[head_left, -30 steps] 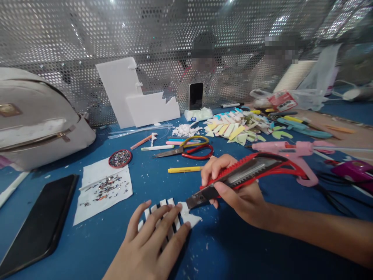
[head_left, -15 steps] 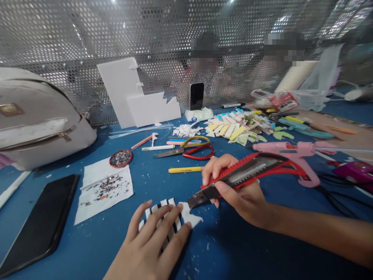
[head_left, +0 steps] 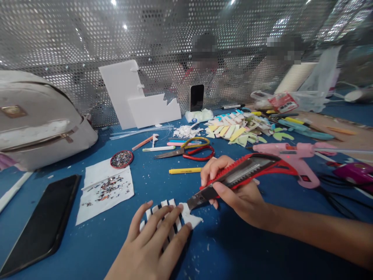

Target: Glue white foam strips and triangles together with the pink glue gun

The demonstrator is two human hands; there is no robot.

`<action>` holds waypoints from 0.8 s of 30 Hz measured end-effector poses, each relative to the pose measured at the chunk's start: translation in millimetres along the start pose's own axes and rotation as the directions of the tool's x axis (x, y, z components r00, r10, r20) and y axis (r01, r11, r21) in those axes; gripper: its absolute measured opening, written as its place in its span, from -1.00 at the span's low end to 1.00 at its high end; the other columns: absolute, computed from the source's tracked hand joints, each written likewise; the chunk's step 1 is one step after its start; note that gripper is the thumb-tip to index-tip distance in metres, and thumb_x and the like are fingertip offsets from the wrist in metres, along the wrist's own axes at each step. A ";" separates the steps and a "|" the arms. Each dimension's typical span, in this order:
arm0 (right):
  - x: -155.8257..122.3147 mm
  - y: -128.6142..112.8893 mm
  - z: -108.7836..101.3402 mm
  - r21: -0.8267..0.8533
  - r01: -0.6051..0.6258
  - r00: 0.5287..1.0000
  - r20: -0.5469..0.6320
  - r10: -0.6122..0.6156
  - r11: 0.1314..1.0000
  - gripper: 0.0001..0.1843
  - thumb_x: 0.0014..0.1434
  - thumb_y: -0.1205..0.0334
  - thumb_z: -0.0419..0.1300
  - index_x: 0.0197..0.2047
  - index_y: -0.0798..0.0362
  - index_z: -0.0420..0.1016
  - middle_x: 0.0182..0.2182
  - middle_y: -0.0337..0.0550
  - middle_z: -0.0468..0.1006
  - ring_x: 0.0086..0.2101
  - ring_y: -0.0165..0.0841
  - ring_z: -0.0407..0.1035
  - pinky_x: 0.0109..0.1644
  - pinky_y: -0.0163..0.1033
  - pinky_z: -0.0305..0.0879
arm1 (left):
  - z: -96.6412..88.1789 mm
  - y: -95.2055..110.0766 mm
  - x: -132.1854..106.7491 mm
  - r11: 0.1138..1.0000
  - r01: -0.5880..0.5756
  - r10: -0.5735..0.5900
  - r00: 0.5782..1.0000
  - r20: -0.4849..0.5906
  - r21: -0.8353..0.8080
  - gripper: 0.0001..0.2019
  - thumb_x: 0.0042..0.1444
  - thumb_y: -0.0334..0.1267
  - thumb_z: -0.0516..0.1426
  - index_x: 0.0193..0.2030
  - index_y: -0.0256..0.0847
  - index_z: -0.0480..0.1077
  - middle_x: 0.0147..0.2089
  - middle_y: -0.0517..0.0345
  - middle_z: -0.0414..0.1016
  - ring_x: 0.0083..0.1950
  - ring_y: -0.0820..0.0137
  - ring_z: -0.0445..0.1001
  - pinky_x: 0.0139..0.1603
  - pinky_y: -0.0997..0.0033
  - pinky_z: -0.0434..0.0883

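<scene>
My left hand (head_left: 160, 233) lies with its fingers spread over a white foam piece (head_left: 190, 218) on the blue table. Narrow slits divide part of that piece into strips; my fingers and palm hide much of it. A red utility knife (head_left: 241, 173) is gripped in my right hand (head_left: 239, 194), its blade slanting down to the left. The blade tip touches or nearly touches the notched end of the foam, close to my left fingertips. Beyond my hands lie a yellow marker (head_left: 185, 170) and scissors (head_left: 171, 154) with one yellow and one red handle.
At the left are a black phone (head_left: 43, 221), a backpack (head_left: 43, 116) and a paper sheet (head_left: 83, 212) with small beads. A pink glue gun (head_left: 303, 155) lies at right. Behind are white foam boards (head_left: 154, 111), colourful paper scraps (head_left: 239, 130) and a perforated metal screen (head_left: 160, 42).
The knife blade has shifted very slightly left and down at the foam's notch. My left hand stays spread on the piece; the view has tilted slightly.
</scene>
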State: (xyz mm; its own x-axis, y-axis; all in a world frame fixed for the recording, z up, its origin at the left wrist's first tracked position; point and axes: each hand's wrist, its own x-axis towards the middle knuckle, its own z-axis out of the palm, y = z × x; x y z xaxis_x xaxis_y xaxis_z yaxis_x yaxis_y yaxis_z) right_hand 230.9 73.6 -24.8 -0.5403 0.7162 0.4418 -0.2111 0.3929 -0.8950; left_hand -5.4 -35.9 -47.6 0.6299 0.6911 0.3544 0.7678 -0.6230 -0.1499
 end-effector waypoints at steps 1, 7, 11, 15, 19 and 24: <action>0.5 -0.1 -0.1 -0.013 0.003 1.000 -0.005 -0.003 1.000 -0.93 0.41 0.15 0.10 -0.12 -0.06 0.31 -0.21 -0.24 0.37 -0.54 -0.55 0.34 -0.49 -0.39 0.40 | -0.2 0.4 0.4 1.000 0.004 -0.004 1.000 -0.006 -0.003 -0.59 0.44 -0.05 -0.10 0.32 0.03 0.29 0.35 0.20 0.35 0.34 0.31 0.21 0.48 0.08 -0.37; 1.0 0.8 -1.2 -0.068 0.019 1.000 0.001 -0.019 0.998 -0.94 0.42 0.17 0.08 -0.12 -0.06 0.30 -0.22 -0.24 0.39 -0.56 -0.56 0.33 -0.52 -0.41 0.38 | 0.6 1.8 1.2 1.000 0.019 -0.020 0.999 -0.035 -0.016 -0.63 0.43 -0.11 -0.06 0.28 0.02 0.34 0.32 0.20 0.39 0.31 0.31 0.28 0.49 0.09 -0.35; 1.2 1.3 0.0 -0.026 -0.010 1.000 -0.013 0.010 1.000 -0.94 0.42 0.16 0.09 -0.11 -0.07 0.29 -0.21 -0.27 0.38 -0.54 -0.57 0.35 -0.50 -0.42 0.36 | 1.5 1.1 0.3 0.999 0.018 -0.019 0.999 -0.026 -0.032 -0.61 0.43 -0.10 -0.08 0.30 0.03 0.31 0.35 0.22 0.36 0.33 0.34 0.23 0.49 0.12 -0.35; 4.4 -1.2 -1.5 -0.017 -0.010 0.999 -0.053 0.009 1.000 -0.92 0.41 0.14 0.10 -0.12 -0.07 0.28 -0.26 -0.30 0.40 -0.56 -0.56 0.30 -0.55 -0.44 0.28 | 1.1 0.3 -0.3 1.000 0.012 -0.012 1.000 0.003 -0.009 -0.60 0.44 -0.08 -0.11 0.31 0.06 0.30 0.37 0.20 0.32 0.36 0.31 0.18 0.48 0.08 -0.36; 11.3 -8.4 -10.4 -0.103 0.087 0.991 -0.088 -0.097 0.991 -0.80 0.41 0.03 0.07 -0.17 -0.03 0.33 -0.35 -0.27 0.41 -0.45 -0.45 0.31 -0.40 -0.34 0.30 | -0.5 0.0 1.0 1.000 -0.005 0.004 1.000 0.028 0.016 -0.61 0.44 -0.13 -0.11 0.30 0.04 0.32 0.37 0.16 0.33 0.37 0.29 0.15 0.47 0.07 -0.39; 22.8 -26.7 -19.1 -0.296 0.172 0.976 -0.076 -0.203 0.940 -0.75 0.42 0.07 0.03 -0.28 0.00 0.32 -0.41 -0.24 0.42 -0.37 -0.36 0.33 -0.23 -0.22 0.28 | -0.1 1.2 2.1 1.000 -0.018 0.018 1.000 -0.014 0.012 -0.40 0.36 0.22 -0.19 0.34 -0.02 0.28 0.34 0.13 0.35 0.36 0.26 0.15 0.47 0.06 -0.40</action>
State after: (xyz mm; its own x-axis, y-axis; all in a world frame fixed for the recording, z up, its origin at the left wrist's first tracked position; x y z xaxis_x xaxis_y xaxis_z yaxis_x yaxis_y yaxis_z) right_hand 239.8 90.5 10.4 -0.4223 0.6635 0.6177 -0.0503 0.6632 -0.7468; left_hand -3.2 -35.2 -47.0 0.6419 0.6747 0.3643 0.7578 -0.6306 -0.1673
